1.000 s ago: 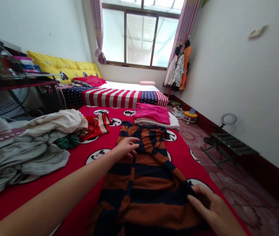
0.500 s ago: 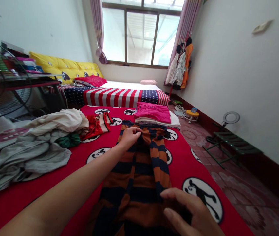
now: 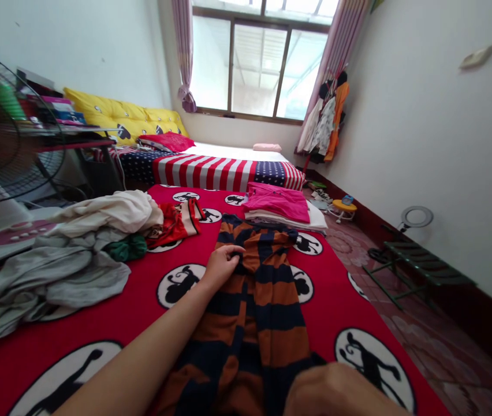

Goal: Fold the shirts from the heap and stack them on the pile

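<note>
A long-sleeved striped shirt (image 3: 280, 312) in navy and rust brown lies lengthwise on the red blanket (image 3: 142, 312). Its far end is partly bunched, and a sleeve runs down its right side toward me. My left hand (image 3: 223, 267) is closed at the upper left of the shirt, thumb and fingers pinched on the cloth. At the near right, my right hand (image 3: 336, 390) is smeared by motion. It is curled into a fist around the sleeve's lower end, where a bit of dark cloth shows beside the knuckles.
Beyond the shirt sits a folded stack topped by a pink garment (image 3: 276, 202). Rumpled grey and cream clothes (image 3: 64, 277) and a red patterned cloth (image 3: 176, 222) lie left. A fan (image 3: 7, 138) stands at far left, a green folding stool (image 3: 423, 263) at right.
My right hand has gone from parted fingers to a fist at the sleeve end, and the sleeve now lies straighter. My left hand has shifted slightly toward me along the shirt.
</note>
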{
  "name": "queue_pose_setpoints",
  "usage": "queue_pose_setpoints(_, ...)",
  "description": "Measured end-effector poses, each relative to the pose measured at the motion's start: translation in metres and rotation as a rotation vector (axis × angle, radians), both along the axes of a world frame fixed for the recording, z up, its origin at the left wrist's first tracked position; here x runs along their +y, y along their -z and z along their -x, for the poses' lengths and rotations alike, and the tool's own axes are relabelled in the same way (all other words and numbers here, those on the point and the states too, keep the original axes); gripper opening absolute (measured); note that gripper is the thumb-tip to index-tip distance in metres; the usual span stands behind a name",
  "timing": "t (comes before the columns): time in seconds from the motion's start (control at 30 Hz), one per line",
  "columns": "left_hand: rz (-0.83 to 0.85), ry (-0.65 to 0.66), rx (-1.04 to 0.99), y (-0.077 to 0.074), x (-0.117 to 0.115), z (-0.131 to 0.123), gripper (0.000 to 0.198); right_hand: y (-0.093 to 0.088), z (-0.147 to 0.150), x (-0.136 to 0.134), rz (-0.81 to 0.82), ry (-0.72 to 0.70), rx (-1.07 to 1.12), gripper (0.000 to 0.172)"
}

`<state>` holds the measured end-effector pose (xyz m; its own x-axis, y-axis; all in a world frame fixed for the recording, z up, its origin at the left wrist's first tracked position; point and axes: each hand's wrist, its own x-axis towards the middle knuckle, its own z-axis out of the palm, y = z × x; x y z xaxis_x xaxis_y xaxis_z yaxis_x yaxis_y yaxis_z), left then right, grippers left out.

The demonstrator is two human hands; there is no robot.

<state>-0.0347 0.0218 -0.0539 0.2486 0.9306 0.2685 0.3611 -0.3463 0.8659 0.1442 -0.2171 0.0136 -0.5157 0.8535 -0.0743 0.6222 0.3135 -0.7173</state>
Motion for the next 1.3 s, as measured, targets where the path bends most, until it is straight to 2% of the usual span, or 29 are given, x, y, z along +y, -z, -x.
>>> queue_pose_setpoints(0.07, -0.069, 0.005, 0.049, 0.0, -0.001, -0.002, 0.027, -0.021, -0.017, 0.026, -0.003, 0.228, 0.036, 0.019)
queue_pose_setpoints(0.13, -0.106, 0.015, 0.068, 0.0, -0.002, -0.002, 0.028, -0.025, -0.04, 0.065, -0.04, 0.432, 0.071, 0.02)
queue_pose_setpoints(0.27, -0.142, 0.048, 0.099, 0.002, -0.002, -0.002, 0.03, 0.001, -0.094, 0.156, -0.183, 0.858, 0.235, 0.025)
queue_pose_setpoints(0.37, -0.151, 0.079, 0.136, 0.002, -0.002, -0.001, 0.036, 0.015, -0.12, 0.203, -0.173, 0.981, 0.274, 0.033)
queue_pose_setpoints(0.43, -0.134, 0.097, 0.144, 0.001, -0.003, -0.001, 0.043, 0.016, -0.127, 0.221, -0.159, 0.963, 0.243, 0.042)
queue_pose_setpoints(0.53, -0.112, 0.129, 0.142, 0.0, -0.004, 0.0, 0.054, 0.014, -0.131, 0.235, -0.125, 0.835, 0.209, 0.049)
queue_pose_setpoints(0.63, -0.102, 0.111, 0.133, 0.002, -0.003, 0.0, 0.063, 0.015, -0.134, 0.243, -0.107, 0.707, 0.197, 0.038)
queue_pose_setpoints(0.77, -0.041, -0.047, 0.019, -0.004, 0.011, -0.004, 0.075, 0.024, -0.141, 0.25, -0.115, 0.671, 0.187, 0.028)
queue_pose_setpoints(0.83, -0.059, -0.102, 0.053, -0.014, 0.025, -0.008, 0.063, 0.027, -0.142, 0.253, -0.126, 0.665, 0.18, 0.028)
queue_pose_setpoints(0.9, -0.14, -0.095, 0.178, -0.024, 0.04, -0.014, 0.051, 0.029, -0.142, 0.254, -0.149, 0.651, 0.182, 0.027)
queue_pose_setpoints(0.97, -0.207, -0.046, 0.297, -0.029, 0.055, -0.021, 0.049, 0.03, -0.141, 0.254, -0.177, 0.627, 0.191, 0.028)
queue_pose_setpoints(1.07, -0.196, 0.048, 0.357, -0.027, 0.07, -0.03, 0.043, 0.032, -0.141, 0.254, -0.212, 0.597, 0.191, 0.029)
queue_pose_setpoints(1.13, -0.218, 0.068, 0.299, -0.024, 0.072, -0.032, 0.022, 0.033, -0.143, 0.253, -0.212, 0.616, 0.212, 0.026)
queue_pose_setpoints(1.2, -0.263, 0.074, 0.141, -0.023, 0.068, -0.032, 0.007, 0.034, -0.146, 0.25, -0.189, 0.657, 0.263, 0.024)
queue_pose_setpoints(1.3, -0.202, 0.101, -0.153, -0.029, 0.059, -0.029, 0.009, 0.031, -0.149, 0.244, -0.149, 0.687, 0.357, 0.024)
